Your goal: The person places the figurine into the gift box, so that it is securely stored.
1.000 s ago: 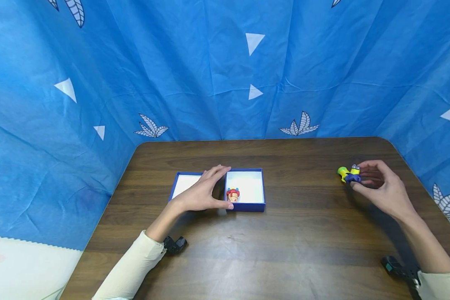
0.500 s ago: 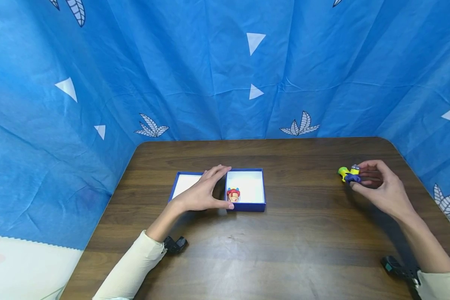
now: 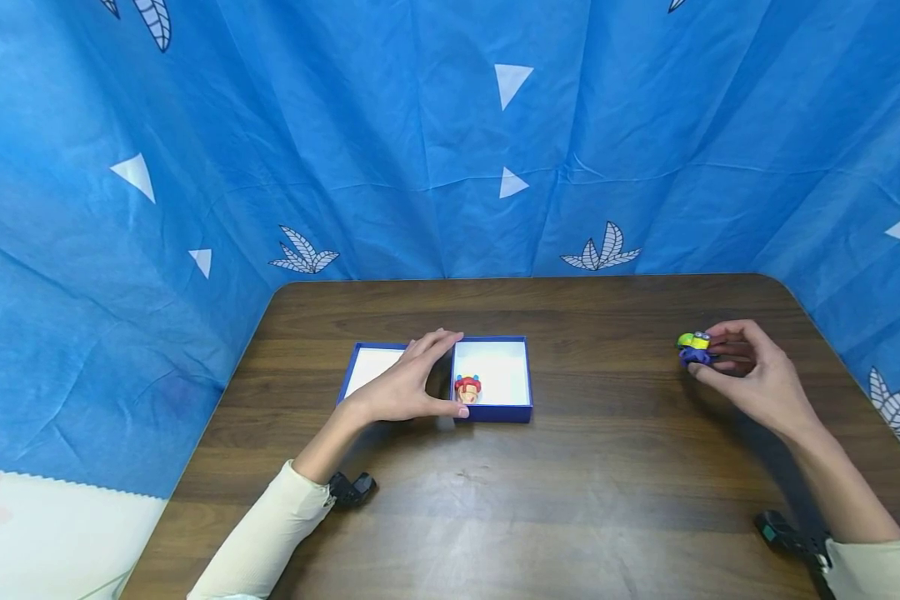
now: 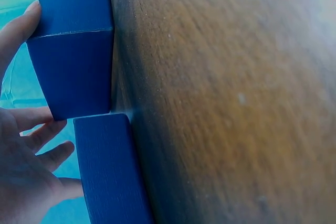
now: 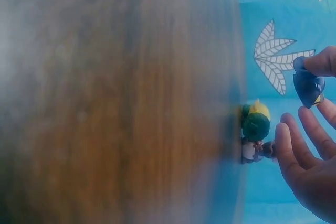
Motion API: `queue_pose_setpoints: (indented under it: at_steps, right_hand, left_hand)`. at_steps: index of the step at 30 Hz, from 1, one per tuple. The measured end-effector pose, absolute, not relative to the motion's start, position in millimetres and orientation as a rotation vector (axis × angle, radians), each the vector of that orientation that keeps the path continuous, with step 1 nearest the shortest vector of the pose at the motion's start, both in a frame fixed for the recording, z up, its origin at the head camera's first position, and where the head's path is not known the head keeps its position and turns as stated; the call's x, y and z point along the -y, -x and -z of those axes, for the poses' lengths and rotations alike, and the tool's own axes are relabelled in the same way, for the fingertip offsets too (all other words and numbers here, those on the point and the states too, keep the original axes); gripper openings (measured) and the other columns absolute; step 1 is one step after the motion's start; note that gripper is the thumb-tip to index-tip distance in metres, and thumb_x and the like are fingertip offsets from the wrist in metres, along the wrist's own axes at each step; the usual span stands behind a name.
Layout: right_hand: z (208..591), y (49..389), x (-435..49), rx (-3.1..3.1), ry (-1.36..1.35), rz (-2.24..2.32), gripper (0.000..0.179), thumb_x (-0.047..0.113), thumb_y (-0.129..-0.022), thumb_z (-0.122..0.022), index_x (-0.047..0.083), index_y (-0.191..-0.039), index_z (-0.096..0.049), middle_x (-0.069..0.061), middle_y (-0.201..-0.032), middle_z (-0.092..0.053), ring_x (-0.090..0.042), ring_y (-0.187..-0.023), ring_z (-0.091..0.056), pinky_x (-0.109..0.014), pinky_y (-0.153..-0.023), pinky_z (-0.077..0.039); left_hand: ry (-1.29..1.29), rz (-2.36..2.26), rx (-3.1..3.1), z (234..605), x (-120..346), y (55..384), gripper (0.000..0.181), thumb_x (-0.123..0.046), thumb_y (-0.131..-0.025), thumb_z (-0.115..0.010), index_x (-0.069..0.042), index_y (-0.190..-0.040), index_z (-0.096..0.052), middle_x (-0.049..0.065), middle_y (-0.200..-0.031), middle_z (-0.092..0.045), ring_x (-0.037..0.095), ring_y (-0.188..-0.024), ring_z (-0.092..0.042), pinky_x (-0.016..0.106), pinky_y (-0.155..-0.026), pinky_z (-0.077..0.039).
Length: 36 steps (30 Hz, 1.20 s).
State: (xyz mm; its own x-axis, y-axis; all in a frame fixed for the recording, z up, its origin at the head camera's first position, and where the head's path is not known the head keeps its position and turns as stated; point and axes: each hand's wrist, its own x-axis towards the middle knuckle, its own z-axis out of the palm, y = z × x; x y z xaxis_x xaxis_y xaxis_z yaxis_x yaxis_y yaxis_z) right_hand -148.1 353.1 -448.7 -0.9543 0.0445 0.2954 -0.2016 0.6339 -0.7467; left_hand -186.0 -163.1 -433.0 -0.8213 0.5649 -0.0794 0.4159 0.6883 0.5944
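Note:
My left hand [image 3: 408,379] holds an open blue box [image 3: 502,414] with a white inside, thumb at its front wall and fingers towards its back left corner. Inside the box, at the front left, lies a small red-capped figurine [image 3: 468,390]. Over the right part of the table, my right hand [image 3: 757,379] pinches a small yellow-and-blue toy figure [image 3: 701,342] between thumb and index finger. The right wrist view shows mostly the held figure's dark blue part. A green-and-yellow toy figure [image 5: 256,121] stands behind it, partly hidden in the head view.
Left of the box lies a blue-rimmed, white-lined box lid [image 3: 369,364], partly under my left hand. Another small dark-and-pale toy [image 5: 252,150] shows by the green-and-yellow figure. A blue curtain [image 3: 435,142] hangs behind the brown wooden table [image 3: 570,492].
My right hand has moved slightly left with the yellow-and-blue toy figure, which now covers more of the green-and-yellow one. The left hand and box stay put.

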Motion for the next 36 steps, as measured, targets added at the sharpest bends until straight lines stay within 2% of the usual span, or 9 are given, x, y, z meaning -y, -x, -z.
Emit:
queue_pose_setpoints:
  at_steps: [6,15,23,27,36]
  right_hand:
    - [448.6,148.7,-349.7,2.578,-0.117,-1.221,0.055,0.006,-0.088,-0.087,0.003,-0.134,-0.057,0.020,-0.113,-0.059,0.010,-0.097,-0.060,0.000,-0.079,-0.047]
    - [449.5,154.7,-345.7,2.595,-0.146,-1.219,0.054,0.008,-0.088,-0.089,0.005,-0.133,-0.060,0.022,-0.111,-0.061,0.011,-0.096,-0.063,0.000,-0.079,-0.047]
    - [446.0,159.2,-337.0,2.644,-0.167,-1.235,0.052,0.014,-0.090,-0.089,0.008,-0.132,-0.059,0.014,-0.112,-0.064,0.010,-0.098,-0.064,-0.003,-0.078,-0.049]
    - [444.7,159.7,-334.1,2.663,-0.160,-1.240,0.053,0.016,-0.091,-0.088,0.009,-0.133,-0.059,0.012,-0.114,-0.063,0.010,-0.099,-0.063,-0.003,-0.079,-0.048]
    - [440.3,160.0,-327.8,2.652,-0.168,-1.261,0.053,0.014,-0.091,-0.088,0.009,-0.134,-0.059,0.017,-0.113,-0.063,0.006,-0.096,-0.065,-0.005,-0.077,-0.051]
  left_hand:
    - [-0.794,-0.845,-2.644,431.2,162.7,185.5,0.118,-0.062,-0.082,-0.088,-0.025,-0.173,-0.023,0.011,-0.180,-0.022,0.030,-0.171,-0.016,0.064,-0.137,-0.005]
    - [-0.786,-0.850,-2.642,431.2,163.7,185.4,0.119,-0.062,-0.082,-0.089,-0.025,-0.173,-0.022,0.009,-0.180,-0.022,0.028,-0.171,-0.015,0.063,-0.137,-0.005]
    - [-0.798,-0.852,-2.642,432.4,163.8,185.1,0.118,-0.061,-0.083,-0.088,-0.021,-0.173,-0.023,0.010,-0.180,-0.022,0.030,-0.171,-0.015,0.065,-0.137,-0.005]
    - [-0.794,-0.857,-2.637,433.4,163.7,185.1,0.117,-0.061,-0.083,-0.088,-0.023,-0.173,-0.023,0.011,-0.180,-0.021,0.030,-0.171,-0.015,0.065,-0.137,-0.005]
    - [-0.784,-0.862,-2.636,432.9,163.2,185.1,0.116,-0.062,-0.083,-0.088,-0.030,-0.173,-0.022,0.010,-0.180,-0.021,0.029,-0.171,-0.015,0.064,-0.137,-0.005]
